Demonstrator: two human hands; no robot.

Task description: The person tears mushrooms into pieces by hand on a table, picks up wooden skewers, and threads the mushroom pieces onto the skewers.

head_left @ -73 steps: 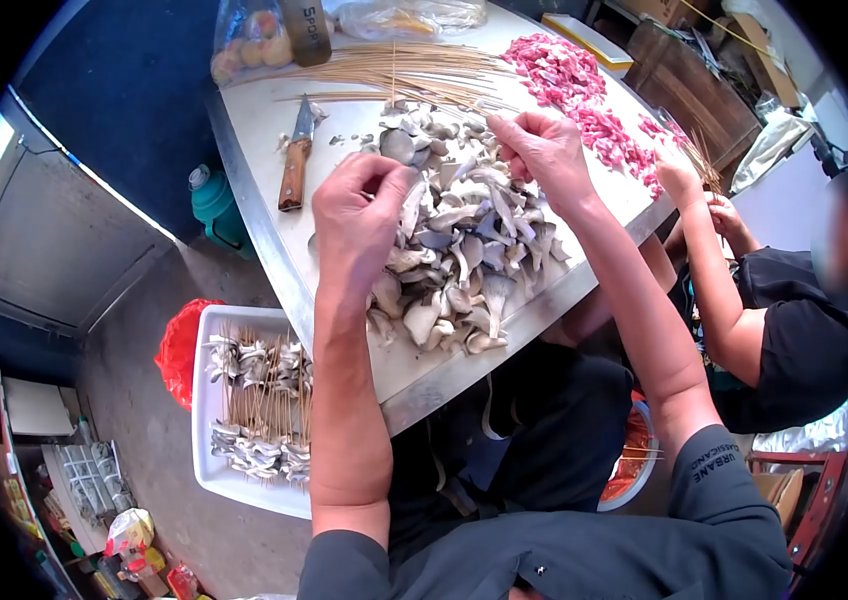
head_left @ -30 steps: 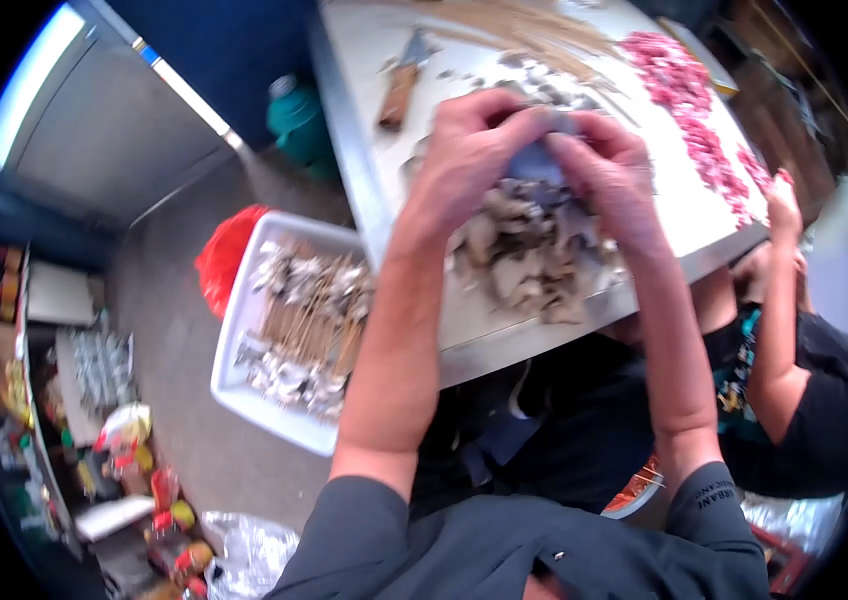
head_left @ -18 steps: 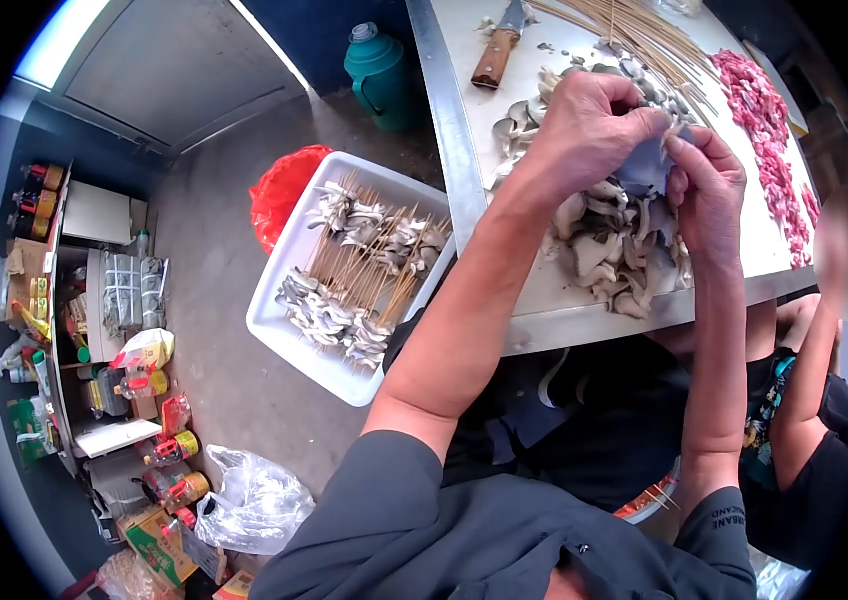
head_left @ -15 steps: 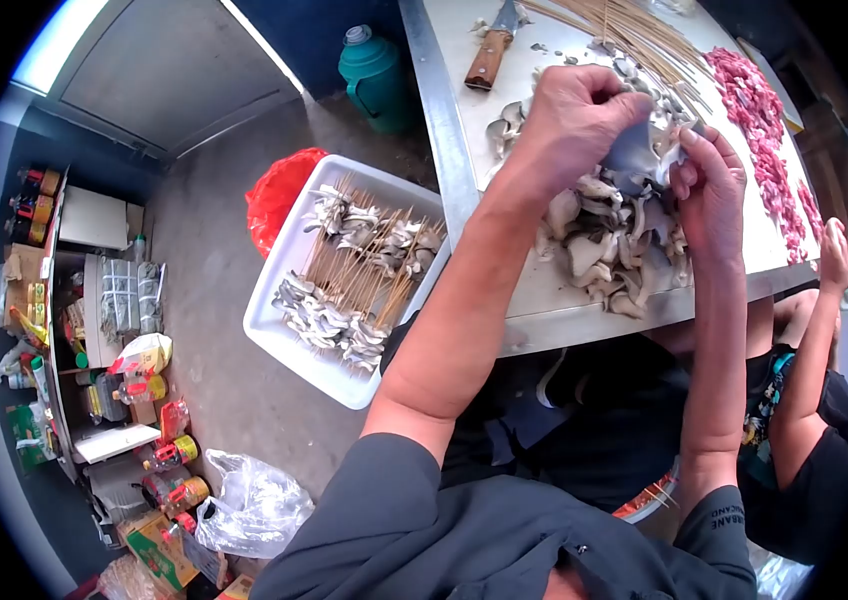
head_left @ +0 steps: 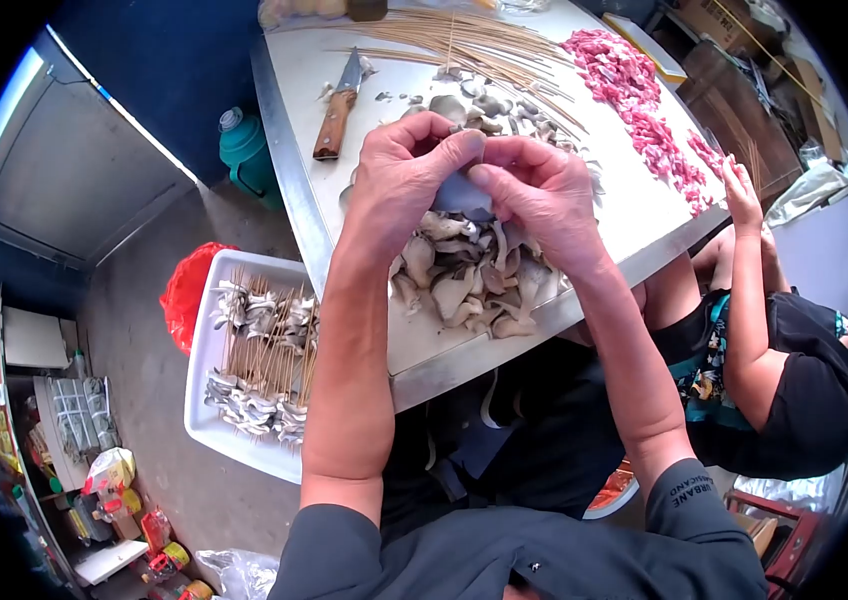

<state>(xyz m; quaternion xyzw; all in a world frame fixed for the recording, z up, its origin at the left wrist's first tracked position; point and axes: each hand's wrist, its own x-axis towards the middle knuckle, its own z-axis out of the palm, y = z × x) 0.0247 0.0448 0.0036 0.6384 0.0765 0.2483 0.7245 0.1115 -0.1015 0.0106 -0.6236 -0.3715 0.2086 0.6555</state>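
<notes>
Over the near part of the table, both hands meet at a grey oyster mushroom (head_left: 462, 196). My left hand (head_left: 399, 180) pinches it from the left with thumb and forefinger. Closed on its other side is my right hand (head_left: 547, 200), the two thumbs almost touching. The mushroom's upper edge is hidden by the fingers. Just beneath lies a heap of torn oyster mushrooms (head_left: 479, 280), and more mushroom pieces (head_left: 489, 105) are scattered beyond the hands. A knife with a wooden handle (head_left: 335, 122) rests to the left of them.
Bamboo skewers (head_left: 464, 38) lie across the table's far side, with chopped raw meat (head_left: 634, 100) to the right. A white tray (head_left: 206, 425) holds skewered mushrooms at lower left, beside a red bag (head_left: 192, 295) and teal flask (head_left: 247, 155). Another person's hand (head_left: 741, 192) is at the right edge.
The view has swung right, so table and tray appear further left. My hands have drawn closer together on the mushroom, which was spread more openly between them before.
</notes>
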